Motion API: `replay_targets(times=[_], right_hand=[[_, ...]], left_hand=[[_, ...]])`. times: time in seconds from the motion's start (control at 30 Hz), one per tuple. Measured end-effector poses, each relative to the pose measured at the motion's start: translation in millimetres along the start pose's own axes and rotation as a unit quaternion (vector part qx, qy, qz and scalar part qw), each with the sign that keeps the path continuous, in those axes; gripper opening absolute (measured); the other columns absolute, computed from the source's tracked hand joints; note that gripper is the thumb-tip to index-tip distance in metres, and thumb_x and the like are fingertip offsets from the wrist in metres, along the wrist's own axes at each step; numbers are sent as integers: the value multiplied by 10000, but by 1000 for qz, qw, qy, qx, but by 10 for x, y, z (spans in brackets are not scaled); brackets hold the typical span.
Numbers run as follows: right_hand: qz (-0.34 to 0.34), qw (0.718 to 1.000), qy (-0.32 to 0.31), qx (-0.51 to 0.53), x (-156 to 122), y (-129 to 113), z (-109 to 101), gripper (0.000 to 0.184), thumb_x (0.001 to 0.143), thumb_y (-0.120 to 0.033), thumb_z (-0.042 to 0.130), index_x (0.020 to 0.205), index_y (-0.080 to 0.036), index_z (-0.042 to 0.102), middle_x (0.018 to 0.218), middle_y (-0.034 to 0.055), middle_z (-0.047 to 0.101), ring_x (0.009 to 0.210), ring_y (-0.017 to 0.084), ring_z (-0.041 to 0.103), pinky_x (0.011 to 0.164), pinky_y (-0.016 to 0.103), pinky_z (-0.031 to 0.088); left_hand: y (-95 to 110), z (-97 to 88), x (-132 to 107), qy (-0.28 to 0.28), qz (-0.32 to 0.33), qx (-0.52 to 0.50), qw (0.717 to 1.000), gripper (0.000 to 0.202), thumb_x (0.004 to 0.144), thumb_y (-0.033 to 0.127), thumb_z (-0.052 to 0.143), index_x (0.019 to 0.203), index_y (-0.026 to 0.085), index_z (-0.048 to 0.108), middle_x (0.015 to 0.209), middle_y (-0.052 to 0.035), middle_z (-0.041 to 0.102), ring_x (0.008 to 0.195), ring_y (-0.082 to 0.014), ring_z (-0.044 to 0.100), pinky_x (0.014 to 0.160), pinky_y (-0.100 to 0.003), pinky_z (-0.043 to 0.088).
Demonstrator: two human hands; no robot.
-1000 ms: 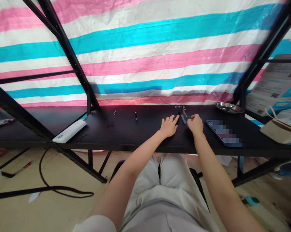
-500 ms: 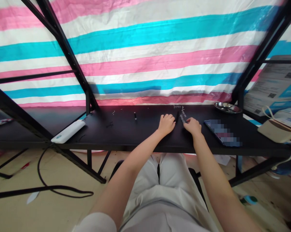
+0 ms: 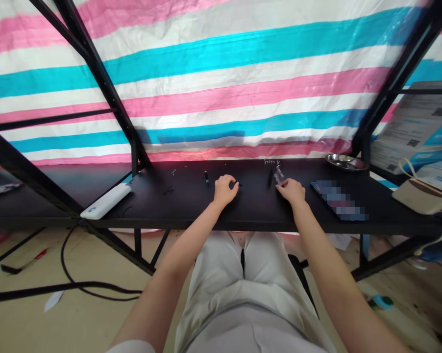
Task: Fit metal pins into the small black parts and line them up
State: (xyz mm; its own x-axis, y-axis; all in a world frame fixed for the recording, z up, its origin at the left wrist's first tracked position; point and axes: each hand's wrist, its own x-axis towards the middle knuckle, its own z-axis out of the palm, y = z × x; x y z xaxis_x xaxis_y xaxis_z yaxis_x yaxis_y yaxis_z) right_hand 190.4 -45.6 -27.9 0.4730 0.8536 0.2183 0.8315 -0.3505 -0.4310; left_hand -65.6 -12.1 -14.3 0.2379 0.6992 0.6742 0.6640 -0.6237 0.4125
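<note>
My right hand pinches the near end of a narrow strip of small clear, bead-like pieces, which lies on the black table. Just left of that strip is a thin black stick, apart from the fingers. My left hand rests low over the table with its thumb and forefinger curled together. Something small and dark shows at their tips, too dim against the table to name. A short black cylinder with pale ends stands beyond my left hand, a little to its left.
Small white pieces lie in a row at the table's back edge, with loose bits at left. A metal dish, a phone and a beige bag are at right. A white power bank lies beside the left frame post.
My left hand has moved left, away from the black stick and strip, and its fingers have curled together. My right hand stays at the strip's near end.
</note>
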Motion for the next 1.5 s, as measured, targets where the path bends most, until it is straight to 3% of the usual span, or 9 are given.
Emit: replay_targets(times=[0.13,0.3,0.6,0.77,0.93,1.5], right_hand=[[10,1000,-14,0,5,-16,-16,232,745,-360,539,873,-206,656,957,93,661,944,250,587,797,359,406],[-2,999,-48,-14,-87,-86,-68,210,745,-338,537,841,-193,654,911,102,665,884,241,614,732,321,418],[-194,975,-67,-84,-433,-652,1,175,821,-271,467,894,-174,593,996,103,634,876,210,612,691,276,412],[-257,959,-72,-96,-370,-925,129,152,857,-227,427,950,-165,531,1018,114,609,905,208,597,695,275,409],[-319,944,-65,-47,-267,-963,270,125,873,-235,418,965,-183,483,987,76,614,888,184,584,695,256,393],[-277,956,-44,-82,-388,-935,238,170,894,-284,393,998,-183,483,968,88,626,842,193,592,648,267,372]], left_hand=[[-66,28,-19,60,-48,-51,996,77,766,216,564,712,183,521,782,-37,591,785,-172,536,754,-316,425],[-39,59,-44,45,5,-47,998,67,762,197,555,716,185,509,761,-27,567,753,-162,509,726,-301,429],[-55,57,-44,72,4,-64,995,31,784,152,519,783,183,519,804,-39,570,777,-167,521,739,-304,437],[-69,62,-42,83,7,-66,994,50,783,137,515,804,182,519,819,-43,571,771,-166,523,739,-304,439],[-73,68,-36,108,13,-74,991,29,795,158,515,808,183,520,813,-42,569,759,-163,523,736,-302,437],[-13,37,-39,71,17,-93,993,51,815,154,501,831,190,533,837,-35,584,783,-158,542,780,-306,439]])
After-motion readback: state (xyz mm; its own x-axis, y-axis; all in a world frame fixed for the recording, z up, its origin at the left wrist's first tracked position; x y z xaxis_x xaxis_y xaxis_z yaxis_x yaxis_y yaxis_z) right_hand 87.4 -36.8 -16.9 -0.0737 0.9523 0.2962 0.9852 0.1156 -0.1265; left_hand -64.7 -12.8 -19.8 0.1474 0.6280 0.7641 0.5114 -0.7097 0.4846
